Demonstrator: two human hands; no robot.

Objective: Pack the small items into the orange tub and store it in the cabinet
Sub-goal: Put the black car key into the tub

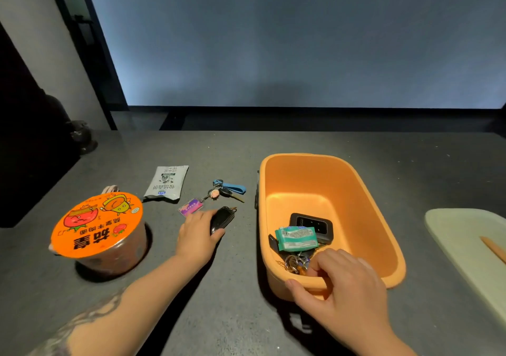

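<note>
Two hands are at work: the left hand [197, 235] closes on a glossy black key fob [222, 219] on the matte grey counter [219, 314], while the right hand [339, 284] pinches the near rim of the orange tub [364, 191] at five o'clock. Lifting the slick fob by its long edges seems best, leaving the keyring bunch [219, 194] at its twelve o'clock undisturbed. Inside the smooth, rounded plastic tub lie a crinkly green packet [297, 238], a dark device [315, 223] and metal rings [295, 262].

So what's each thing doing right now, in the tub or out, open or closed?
orange tub: upright, open, partly filled
green packet: inside tub
black device: inside tub
key ring: inside tub
black key fob: on table, gripped by left hand
right hand: holding tub's near rim
blue-strap keys: on table
grey sachet: lying flat on table
noodle bowl: lid sealed
</note>
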